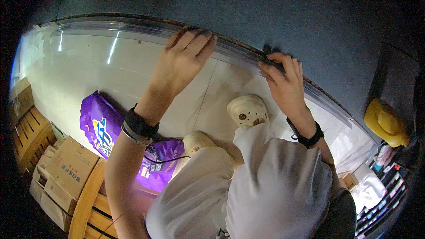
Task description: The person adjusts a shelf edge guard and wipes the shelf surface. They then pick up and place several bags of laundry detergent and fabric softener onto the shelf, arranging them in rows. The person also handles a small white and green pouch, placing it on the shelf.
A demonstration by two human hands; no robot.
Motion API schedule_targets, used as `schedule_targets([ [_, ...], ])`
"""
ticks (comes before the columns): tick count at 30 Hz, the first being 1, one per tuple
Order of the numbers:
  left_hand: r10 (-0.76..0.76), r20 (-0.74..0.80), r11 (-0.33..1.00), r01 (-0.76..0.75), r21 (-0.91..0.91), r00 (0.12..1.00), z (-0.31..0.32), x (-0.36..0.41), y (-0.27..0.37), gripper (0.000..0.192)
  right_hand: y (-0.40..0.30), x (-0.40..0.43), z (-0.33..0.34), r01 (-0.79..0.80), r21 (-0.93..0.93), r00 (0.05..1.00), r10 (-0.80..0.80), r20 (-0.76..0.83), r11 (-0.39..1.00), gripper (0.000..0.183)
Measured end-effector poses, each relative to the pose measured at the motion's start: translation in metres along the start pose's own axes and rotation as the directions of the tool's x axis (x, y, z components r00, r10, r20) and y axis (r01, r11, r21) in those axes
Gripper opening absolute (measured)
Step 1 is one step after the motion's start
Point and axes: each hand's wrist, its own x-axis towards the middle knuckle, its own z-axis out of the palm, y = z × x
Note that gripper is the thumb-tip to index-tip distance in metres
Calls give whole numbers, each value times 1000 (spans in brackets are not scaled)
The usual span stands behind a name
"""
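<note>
A long clear plastic strip (132, 30) runs along the edge of a dark grey surface (232, 10), above a pale tiled floor (132, 63). Near the strip's middle, my left hand (186, 54) lies with bent fingertips over the edge; whether they pinch the strip cannot be told. Farther right, my right hand (284, 73) has its thumb by the strip and its curled fingers at the surface's edge, around something dark and hard to make out. Both wrists wear black bands. Below are my light trousers and cream clogs (248, 110).
Purple printed bags (101, 122) stand on the floor at left. Cardboard boxes (73, 166) and slatted wooden benches (88, 202) fill the lower left. A yellow object (386, 122) is at the right, above a rack of small items (385, 202) and a white plastic bag (368, 189).
</note>
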Motion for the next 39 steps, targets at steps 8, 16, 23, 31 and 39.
schedule_targets([
  [8,5,12,1000,-5,1,1000,-6,4,-2,28,-2,6,-12,28,-47,999,-29,-24,998,26],
  [16,16,-65,1000,-15,6,998,-11,12,0,23,-5,7,-20,-5,-3,999,5,-51,1000,25],
  [23,16,-71,998,-12,57,997,-3,7,2,20,-3,5,-15,1,-36,1000,-1,8,999,22],
  [31,36,-94,999,-33,34,995,1,3,2,20,-6,0,-13,-1,-28,999,2,46,1000,26],
  [39,82,-74,994,-77,74,994,-4,9,4,25,-9,3,-16,-96,-60,994,98,42,994,47],
])
